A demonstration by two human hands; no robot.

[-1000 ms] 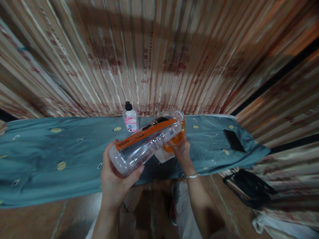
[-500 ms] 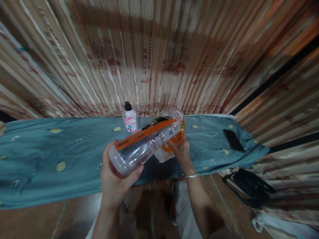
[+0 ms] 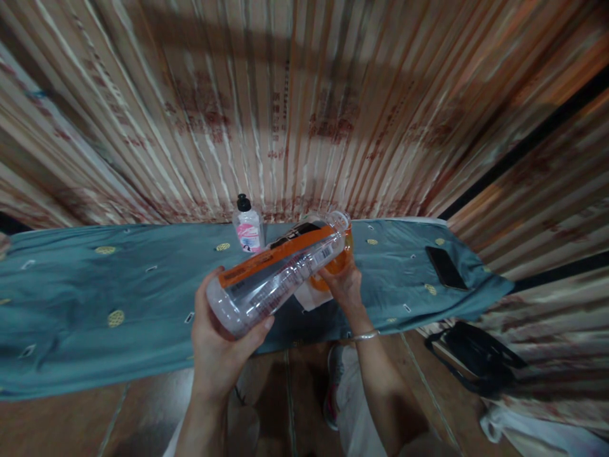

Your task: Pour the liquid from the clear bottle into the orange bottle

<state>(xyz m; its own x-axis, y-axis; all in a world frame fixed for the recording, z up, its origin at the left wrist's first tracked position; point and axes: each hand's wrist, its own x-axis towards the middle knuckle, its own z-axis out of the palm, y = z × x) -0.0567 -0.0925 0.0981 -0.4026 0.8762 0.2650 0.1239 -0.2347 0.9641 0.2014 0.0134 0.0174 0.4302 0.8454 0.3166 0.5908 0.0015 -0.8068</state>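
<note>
My left hand [image 3: 221, 343] is wrapped round the base of a large clear plastic bottle [image 3: 276, 285] with an orange and black label. The bottle is tilted, its base toward me and its neck up and to the right. My right hand [image 3: 345, 282] is closed round a second bottle holding orange liquid [image 3: 335, 260], behind the clear bottle's neck. The clear bottle hides much of that second bottle, and I cannot tell whether the two mouths touch. A white paper or cloth [image 3: 311, 297] lies beneath them.
A small clear bottle with a black cap and pink label [image 3: 248, 230] stands at the back of the cloth-covered table [image 3: 157, 298]. A phone [image 3: 445, 268] lies at the right. Patterned curtains [image 3: 285, 114] hang behind. A black bag [image 3: 478, 358] is at lower right.
</note>
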